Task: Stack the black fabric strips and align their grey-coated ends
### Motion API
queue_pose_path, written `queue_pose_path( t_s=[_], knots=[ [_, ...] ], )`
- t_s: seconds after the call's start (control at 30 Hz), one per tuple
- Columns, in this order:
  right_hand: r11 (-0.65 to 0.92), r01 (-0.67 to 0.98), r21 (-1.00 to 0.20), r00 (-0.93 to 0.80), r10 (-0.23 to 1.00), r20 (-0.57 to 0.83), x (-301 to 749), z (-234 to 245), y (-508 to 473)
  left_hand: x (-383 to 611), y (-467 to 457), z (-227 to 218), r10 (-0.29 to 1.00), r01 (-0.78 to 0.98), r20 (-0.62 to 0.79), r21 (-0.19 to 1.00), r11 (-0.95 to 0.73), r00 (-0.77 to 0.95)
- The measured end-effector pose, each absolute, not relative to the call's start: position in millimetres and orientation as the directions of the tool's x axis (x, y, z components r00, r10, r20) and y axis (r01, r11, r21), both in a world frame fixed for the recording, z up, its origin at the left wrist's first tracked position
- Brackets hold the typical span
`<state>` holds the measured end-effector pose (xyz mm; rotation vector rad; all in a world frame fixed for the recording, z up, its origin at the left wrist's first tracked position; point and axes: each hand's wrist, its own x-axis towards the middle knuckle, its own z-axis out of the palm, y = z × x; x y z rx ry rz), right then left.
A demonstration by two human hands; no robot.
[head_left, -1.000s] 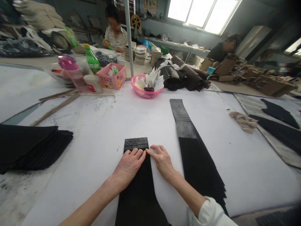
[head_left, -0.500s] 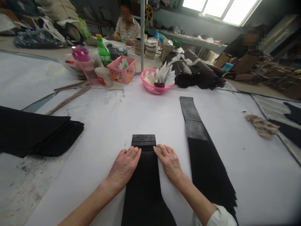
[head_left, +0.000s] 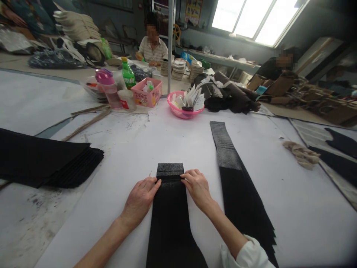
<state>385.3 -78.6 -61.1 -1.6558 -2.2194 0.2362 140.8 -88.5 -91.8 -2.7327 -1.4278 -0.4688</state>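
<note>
A long black fabric strip (head_left: 171, 223) lies in front of me, with a grey-speckled, lined band at its far end. Just below that band runs a narrow raised fold across the strip. My left hand (head_left: 142, 199) pinches the fold at the left edge, thumb and fingertips together. At the right edge, my right hand (head_left: 197, 188) holds the same fold between thumb and fingers. To the right lies a fanned stack of similar black strips (head_left: 242, 201), their far ends overlapped in grey-speckled steps.
A thick stack of black fabric pieces (head_left: 50, 160) lies at left. Toward the back stand a pink basin (head_left: 185, 113) of papers, a pink box (head_left: 147, 93), a pink-lidded jug (head_left: 110, 89) and a metal pole (head_left: 169, 48). A crumpled beige cloth (head_left: 301, 153) lies right. Two people sit beyond.
My left hand has shifted outward to the strip's left edge. My right fingers have closed more tightly at the right edge. The camera view has tilted up slightly.
</note>
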Motion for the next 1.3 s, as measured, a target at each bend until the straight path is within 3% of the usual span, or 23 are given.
queue_pose_path(
  t_s=[0.13,0.27,0.47,0.6,0.7,0.87,1.0,1.1,1.3],
  knots=[
    [0.294,0.895,-0.335,-0.274,0.956,0.105,369,-56,-68,141,-89,-91,0.827,0.800,0.272,0.234,-0.552,0.492],
    [0.172,0.873,-0.456,-0.208,0.978,-0.031,366,-55,-59,137,-85,-87,0.894,0.751,0.246,0.485,-0.448,0.374],
    [0.108,0.790,-0.604,-0.200,0.976,-0.086,373,-54,-57,133,-83,-79,0.945,0.512,0.207,0.800,-0.313,0.254],
    [0.067,0.687,-0.724,-0.182,0.980,-0.082,375,-48,-65,140,-85,-71,0.986,0.353,0.038,0.931,-0.093,0.160],
    [0.045,0.553,-0.832,-0.177,0.982,-0.064,374,-42,-71,148,-87,-65,0.986,0.246,-0.084,0.968,0.045,0.148],
    [0.024,0.425,-0.905,-0.193,0.979,-0.065,376,-32,-80,152,-93,-53,0.979,0.163,-0.106,0.984,0.077,0.176],
    [0.022,0.455,-0.890,-0.214,0.973,-0.085,378,-20,-83,151,-100,-38,0.969,0.102,-0.113,0.990,0.092,0.220],
    [0.093,0.492,-0.865,-0.329,0.940,-0.086,375,-8,-84,153,-103,-27,0.965,0.109,-0.087,0.992,0.061,0.249],
    [0.293,0.561,-0.774,-0.401,0.914,0.056,356,9,-93,159,-108,-17,0.959,0.152,-0.067,0.988,0.026,0.274]
  ],
)
